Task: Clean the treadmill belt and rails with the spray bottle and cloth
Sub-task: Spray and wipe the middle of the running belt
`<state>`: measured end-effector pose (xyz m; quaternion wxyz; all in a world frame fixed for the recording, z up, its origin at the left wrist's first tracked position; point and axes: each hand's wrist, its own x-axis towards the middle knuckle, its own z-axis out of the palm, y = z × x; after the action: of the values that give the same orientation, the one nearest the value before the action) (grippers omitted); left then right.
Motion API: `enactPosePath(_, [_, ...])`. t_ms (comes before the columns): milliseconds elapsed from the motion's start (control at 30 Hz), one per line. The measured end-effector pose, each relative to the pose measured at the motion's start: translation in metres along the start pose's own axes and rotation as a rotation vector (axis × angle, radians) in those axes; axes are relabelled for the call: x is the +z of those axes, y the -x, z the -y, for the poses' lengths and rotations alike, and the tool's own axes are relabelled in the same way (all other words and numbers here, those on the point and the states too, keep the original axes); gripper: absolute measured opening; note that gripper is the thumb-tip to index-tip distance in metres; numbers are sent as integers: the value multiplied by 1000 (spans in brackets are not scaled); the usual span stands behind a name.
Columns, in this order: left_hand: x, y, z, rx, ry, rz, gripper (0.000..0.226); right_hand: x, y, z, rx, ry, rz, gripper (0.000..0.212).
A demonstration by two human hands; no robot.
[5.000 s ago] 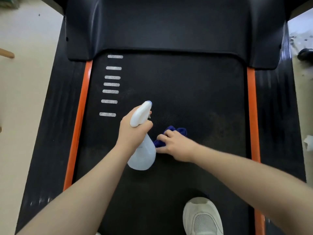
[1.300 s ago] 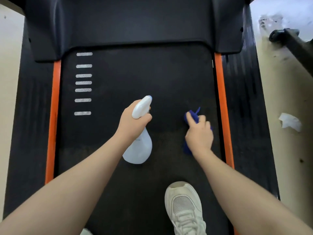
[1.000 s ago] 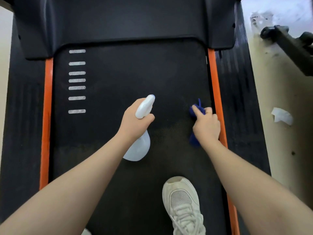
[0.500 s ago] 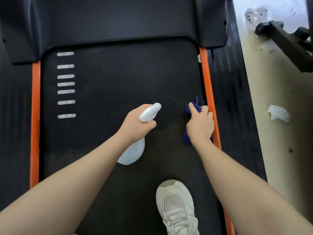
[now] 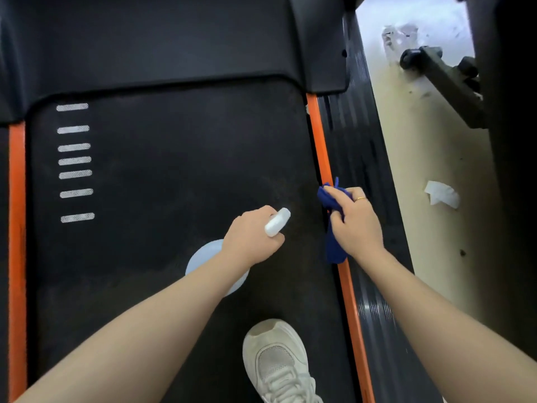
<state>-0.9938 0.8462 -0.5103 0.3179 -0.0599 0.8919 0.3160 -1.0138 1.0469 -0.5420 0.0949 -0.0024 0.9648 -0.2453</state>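
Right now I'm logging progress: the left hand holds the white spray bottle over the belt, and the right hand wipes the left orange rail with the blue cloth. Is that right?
One detail is wrong. In the head view the right hand presses the crumpled blue cloth on the right orange rail, not the left. The left hand does hold the white plastic spray bottle over the black treadmill belt.

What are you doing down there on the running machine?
A person is cleaning a treadmill. The right hand holds a blue cloth against the orange strip at the right edge of the belt. The left hand holds a white spray bottle over the belt, its nozzle pointing toward the cloth. One white shoe stands on the belt. A crumpled tissue lies on the floor to the right.
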Motion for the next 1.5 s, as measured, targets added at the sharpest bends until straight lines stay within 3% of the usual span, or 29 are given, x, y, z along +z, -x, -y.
enactPosePath(133, [-18,-4,10,-81,289,-183,31,49,9,19,-110,167,-61,53])
enactPosePath(233, [-30,-7,24,-75,396,-184,52,88,20,38,-194,257,-56,53])
enactPosePath(367, [-34,-7,35,-34,481,-190,45,69,-20,19,-539,353,-66,47])
enactPosePath(433, [-33,-9,37,-17,492,-198,41,56,-53,18,-419,371,-79,46])
enactPosePath(533, [-36,-12,36,-13,521,-243,41,64,-61,49,-57,290,-10,55])
enactPosePath(567, [-38,-12,34,-17,531,-254,42,68,-51,58,-49,267,26,54])
enactPosePath(733, [-44,-7,28,13,498,-203,46,73,-32,52,-678,294,196,54])
enactPosePath(800, [-44,-7,32,16,475,-240,45,68,-56,54,-559,340,136,54])
enactPosePath(867, [-44,-6,39,-3,500,-312,43,69,-76,65,-198,320,10,55])
enactPosePath(933, [-45,-5,44,-26,538,-371,41,74,-73,79,-30,293,-22,54])
enactPosePath(1000, [-46,-3,45,-37,546,-389,40,81,-48,85,-152,269,1,50])
enactPosePath(1100, [-46,-3,43,-21,527,-357,41,88,-20,63,-528,296,112,50])
enactPosePath(1167, [-44,-4,42,-7,517,-350,40,81,-34,53,-640,362,91,40])
enactPosePath(1267, [-44,-5,42,2,510,-342,38,62,-71,51,-383,426,-55,42])
enactPosePath(1333, [-44,-5,40,-1,494,-322,38,54,-78,42,-193,468,-15,53])
enactPosePath(1433, [-44,-6,34,-20,470,-298,37,56,-42,36,-213,485,-48,59])
enactPosePath(1500, [-41,-9,28,-22,458,-284,35,60,-7,33,-305,397,22,63])
